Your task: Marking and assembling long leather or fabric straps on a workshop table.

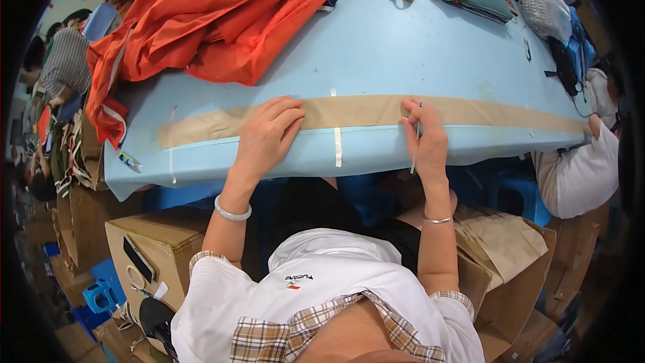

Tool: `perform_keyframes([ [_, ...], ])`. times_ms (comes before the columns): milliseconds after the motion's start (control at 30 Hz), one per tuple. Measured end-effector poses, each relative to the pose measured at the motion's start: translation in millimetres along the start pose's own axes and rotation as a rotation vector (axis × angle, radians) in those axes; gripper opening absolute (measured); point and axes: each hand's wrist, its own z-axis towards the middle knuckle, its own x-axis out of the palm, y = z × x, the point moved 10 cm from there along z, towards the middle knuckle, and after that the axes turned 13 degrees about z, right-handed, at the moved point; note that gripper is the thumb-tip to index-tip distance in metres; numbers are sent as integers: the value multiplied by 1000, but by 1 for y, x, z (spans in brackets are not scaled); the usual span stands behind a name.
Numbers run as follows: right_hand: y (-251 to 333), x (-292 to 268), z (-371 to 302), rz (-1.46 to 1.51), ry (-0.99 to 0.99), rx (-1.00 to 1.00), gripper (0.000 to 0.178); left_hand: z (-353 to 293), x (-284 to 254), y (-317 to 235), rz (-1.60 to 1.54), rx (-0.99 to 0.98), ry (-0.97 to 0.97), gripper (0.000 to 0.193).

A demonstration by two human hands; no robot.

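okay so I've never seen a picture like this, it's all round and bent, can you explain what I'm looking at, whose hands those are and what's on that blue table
This is one picture from a wide fisheye camera worn on a person's head, looking down, so straight edges bend near the rim. There is no machine: the two bare arms coming up from the lower edge belong to the wearer.

On the light blue table lies a long tan fabric strip, running left to right along the near edge. The left hand lies flat on the strip. The right hand holds a thin pen-like tool with its tip at the strip.

Farther back lies a heap of orange fabric, with more cloth and bags at the far end. Cardboard boxes stand below the table, and another person's white sleeve shows at the right.
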Motion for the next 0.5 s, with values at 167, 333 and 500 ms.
perform_keyframes([
  [167, 0, 2, -3, -23, -19, -63, 21, 14, 11, -36, -115, 102, 17, 20],
  [333, 2, 0, -6, -2, -46, -64, 25, 8, 19, -36, -107, 99, 104, 24],
  [500, 2, -2, -9, 1, -59, -42, 20, 9, 18, -37, -106, 97, 105, 25],
])
